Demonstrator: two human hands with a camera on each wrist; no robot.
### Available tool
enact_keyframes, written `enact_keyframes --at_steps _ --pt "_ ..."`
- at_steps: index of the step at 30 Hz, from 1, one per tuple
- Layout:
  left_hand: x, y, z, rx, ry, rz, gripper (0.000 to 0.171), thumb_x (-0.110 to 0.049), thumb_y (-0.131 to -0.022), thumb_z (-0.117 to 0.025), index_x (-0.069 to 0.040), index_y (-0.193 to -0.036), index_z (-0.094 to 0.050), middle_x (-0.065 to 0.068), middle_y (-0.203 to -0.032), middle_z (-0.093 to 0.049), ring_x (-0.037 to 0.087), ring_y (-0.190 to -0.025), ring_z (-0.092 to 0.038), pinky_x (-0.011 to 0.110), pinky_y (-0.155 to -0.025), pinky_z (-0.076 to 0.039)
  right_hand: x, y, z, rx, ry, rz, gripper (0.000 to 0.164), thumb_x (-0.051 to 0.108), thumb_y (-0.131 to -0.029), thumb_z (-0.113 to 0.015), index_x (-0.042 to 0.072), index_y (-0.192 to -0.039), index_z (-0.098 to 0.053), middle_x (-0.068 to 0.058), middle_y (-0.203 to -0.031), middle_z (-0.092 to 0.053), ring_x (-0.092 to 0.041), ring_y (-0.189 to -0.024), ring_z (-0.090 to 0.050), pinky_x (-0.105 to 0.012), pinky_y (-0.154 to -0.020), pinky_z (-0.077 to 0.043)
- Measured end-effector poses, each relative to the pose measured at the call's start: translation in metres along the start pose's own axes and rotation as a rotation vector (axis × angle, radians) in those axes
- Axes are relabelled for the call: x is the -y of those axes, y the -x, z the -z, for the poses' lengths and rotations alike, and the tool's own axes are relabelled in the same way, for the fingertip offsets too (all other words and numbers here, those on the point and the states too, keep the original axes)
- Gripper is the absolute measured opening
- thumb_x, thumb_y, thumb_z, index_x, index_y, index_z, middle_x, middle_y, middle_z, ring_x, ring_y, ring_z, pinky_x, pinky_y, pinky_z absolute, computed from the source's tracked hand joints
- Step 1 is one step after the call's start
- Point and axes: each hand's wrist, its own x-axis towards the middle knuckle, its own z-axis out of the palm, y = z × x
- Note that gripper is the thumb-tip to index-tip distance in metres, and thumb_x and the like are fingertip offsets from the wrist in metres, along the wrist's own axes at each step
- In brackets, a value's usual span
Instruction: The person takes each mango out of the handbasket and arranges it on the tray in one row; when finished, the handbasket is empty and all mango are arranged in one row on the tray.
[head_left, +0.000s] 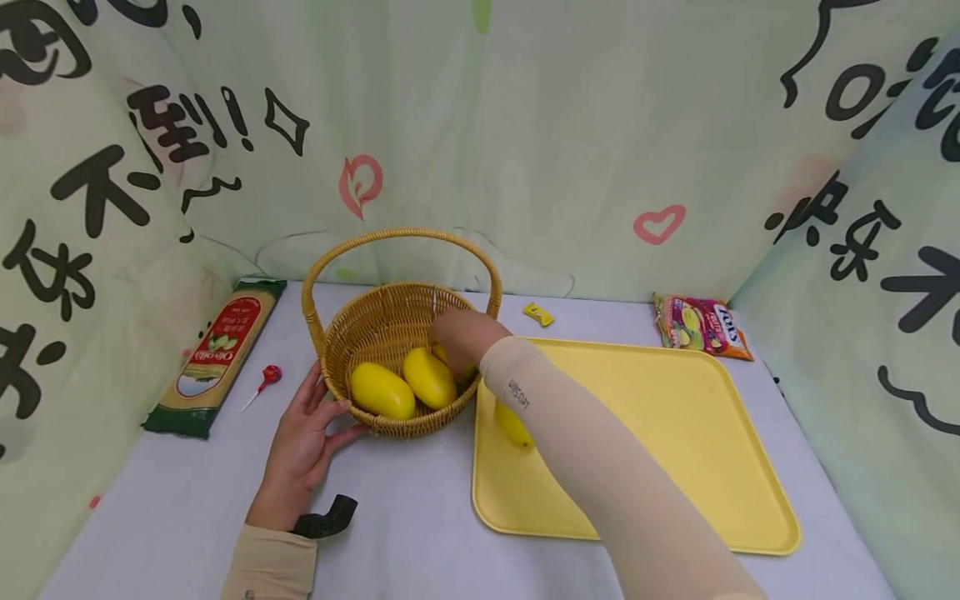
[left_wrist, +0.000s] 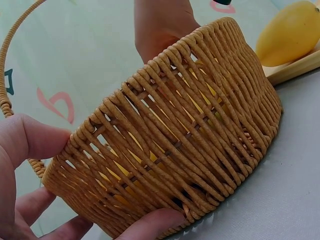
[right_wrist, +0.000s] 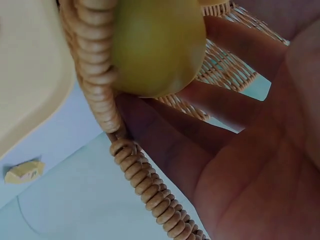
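Observation:
A wicker basket (head_left: 390, 308) with a tall arched handle stands on the white table, with yellow mangoes (head_left: 382, 392) inside. My left hand (head_left: 303, 442) holds its left side; in the left wrist view the fingers (left_wrist: 35, 140) lie at the rim and lower on the woven wall. My right hand (head_left: 465, 337) reaches into the right side of the basket. In the right wrist view its fingers are around the end of a mango (right_wrist: 157, 50), close against the rim. Another mango (head_left: 513, 425) lies on the yellow tray (head_left: 637, 433), partly hidden by my right sleeve.
At left lie a green-and-tan packet (head_left: 217, 358) and a red lollipop (head_left: 270, 375). Behind the tray are a small yellow wrapped candy (head_left: 538, 314) and a colourful snack bag (head_left: 701, 327). Printed curtains (head_left: 525, 167) enclose the table's back and sides.

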Motion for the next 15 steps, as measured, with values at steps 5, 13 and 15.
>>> enact_keyframes --at_steps 5,13,15 --pt "-0.0009 0.0008 0.0012 0.009 0.004 0.004 0.081 -0.004 -0.108 -0.054 -0.047 -0.167 -0.020 -0.007 -0.179 -0.017 0.028 -0.152 -0.041 0.049 -0.101 -0.059 0.0023 0.0000 -0.0040 -0.035 0.088 0.035 0.045 0.006 -0.079 -0.091 0.016 -0.119 -0.075 -0.002 -0.123 -0.072 -0.019 -0.105 -0.062 -0.039 -0.093 -0.061" --pt "-0.0019 0.0015 0.0012 0.017 0.015 0.004 0.082 -0.004 -0.107 -0.054 -0.047 -0.168 -0.019 -0.008 -0.178 -0.017 0.026 -0.151 -0.040 0.049 -0.101 -0.059 0.0050 0.0017 -0.0092 -0.059 0.120 0.046 0.048 0.008 -0.086 -0.085 0.020 -0.130 -0.073 -0.004 -0.132 -0.069 -0.027 -0.124 -0.061 -0.045 -0.108 -0.055" --pt "-0.0021 0.0016 0.0008 0.017 0.016 0.004 0.082 -0.004 -0.107 -0.054 -0.047 -0.167 -0.019 -0.008 -0.178 -0.017 0.026 -0.151 -0.041 0.049 -0.101 -0.059 0.0050 0.0022 -0.0103 -0.066 0.108 0.041 0.047 0.009 -0.087 -0.084 0.021 -0.131 -0.073 -0.004 -0.134 -0.069 -0.029 -0.127 -0.059 -0.047 -0.110 -0.054"
